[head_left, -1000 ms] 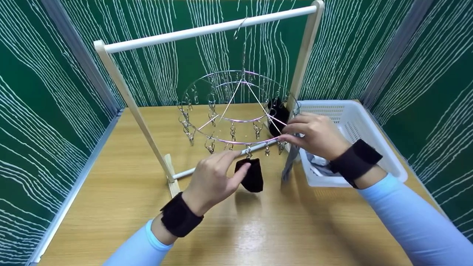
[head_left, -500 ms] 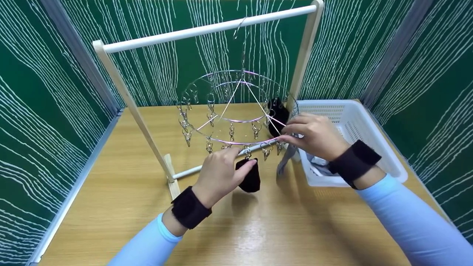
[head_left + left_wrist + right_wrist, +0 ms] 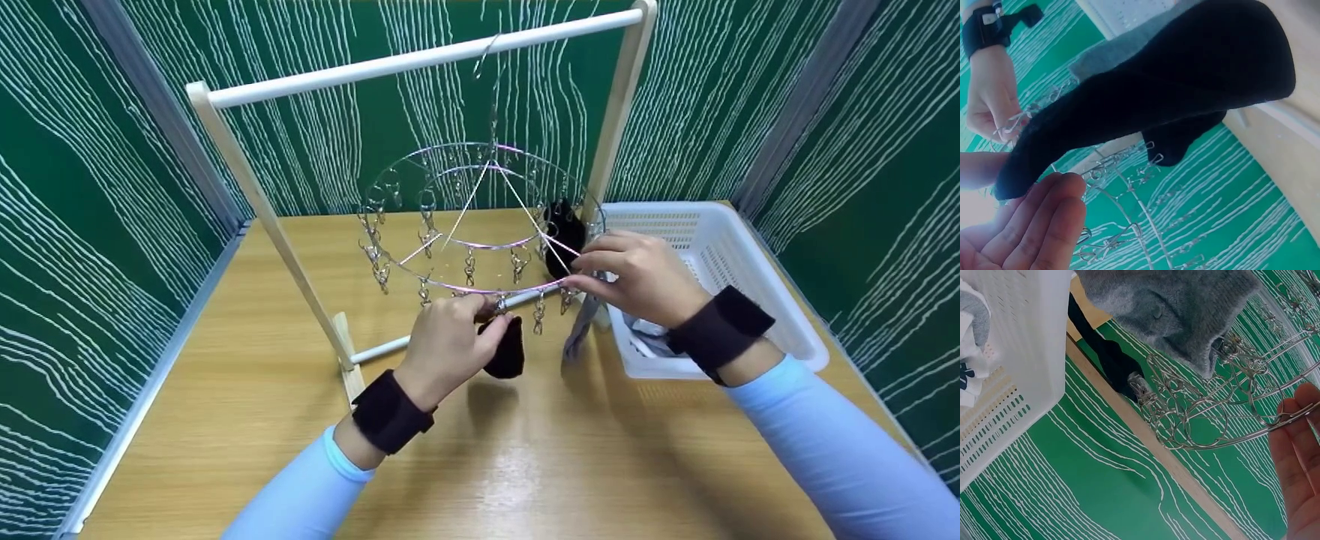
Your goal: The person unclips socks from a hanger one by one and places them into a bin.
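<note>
My left hand pinches one end of a black sock between thumb and fingers, just under the front rim of a round metal clip hanger. The rest of that sock dangles below the fingers in the head view. Whether a clip bites the sock is hidden behind the fingertips. On the right side of the ring, my right hand grips the rim, thumb below and fingers above. Close to it hangs a grey sock. A second black sock hangs farther back on the ring.
The hanger hooks over the white bar of a wooden stand. Behind my right wrist, a white basket holds grey and white cloth items. Several bare clips dangle from the rings. Green walls with white lines enclose the table.
My left hand has shifted right and slightly up, its fingertips now at the sock's top edge. The black sock has risen a little. My right hand stays on the rim.
</note>
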The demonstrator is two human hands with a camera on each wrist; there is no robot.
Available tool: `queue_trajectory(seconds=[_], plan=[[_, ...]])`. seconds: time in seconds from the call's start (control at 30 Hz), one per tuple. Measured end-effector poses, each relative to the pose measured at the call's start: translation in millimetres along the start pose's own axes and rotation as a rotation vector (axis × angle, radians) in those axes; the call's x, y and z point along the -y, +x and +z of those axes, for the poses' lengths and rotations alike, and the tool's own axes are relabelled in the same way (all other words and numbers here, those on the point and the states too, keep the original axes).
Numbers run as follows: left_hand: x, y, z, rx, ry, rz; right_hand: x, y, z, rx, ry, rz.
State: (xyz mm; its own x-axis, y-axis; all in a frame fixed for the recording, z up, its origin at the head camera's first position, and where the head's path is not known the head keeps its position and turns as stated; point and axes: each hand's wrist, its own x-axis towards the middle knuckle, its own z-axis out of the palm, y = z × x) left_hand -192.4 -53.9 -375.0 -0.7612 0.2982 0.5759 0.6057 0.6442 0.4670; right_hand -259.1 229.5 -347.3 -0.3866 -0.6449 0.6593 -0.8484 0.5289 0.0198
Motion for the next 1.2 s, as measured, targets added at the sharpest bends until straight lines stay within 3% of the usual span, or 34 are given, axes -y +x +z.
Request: queue_trajectory(seconds=[0.33,0.53,0.63,0.73,0.93,1.2], plan=[[-2.2,1.8,0.0,-0.015,0.012,0.013,9.2,-5.6,-4.5,-0.032,0.017,0.076],[-1.4,2.9,0.8,-0.009,0.014,0.005,23.2,-16.1,-8.6,-0.139,0.013,0.143],[0.1,3.0,0.9,-0.008,0.006,0.009,31.3,-24.7,-4.8,-0.219,0.047,0.173],[1.5,2.6,0.9,-0.005,-0.003,0.012,39.2,-35.5,2.7,-0.248,0.095,0.188],[1.9,2.9,0.2,-0.003,-0.019,0.007,55.2,-54.9,24.5,-0.155,0.169,0.259],[2.4,3.3,0.1,0.004,-0.020,-0.004,68.0,-57.9,53.7,0.055,0.400,0.507]])
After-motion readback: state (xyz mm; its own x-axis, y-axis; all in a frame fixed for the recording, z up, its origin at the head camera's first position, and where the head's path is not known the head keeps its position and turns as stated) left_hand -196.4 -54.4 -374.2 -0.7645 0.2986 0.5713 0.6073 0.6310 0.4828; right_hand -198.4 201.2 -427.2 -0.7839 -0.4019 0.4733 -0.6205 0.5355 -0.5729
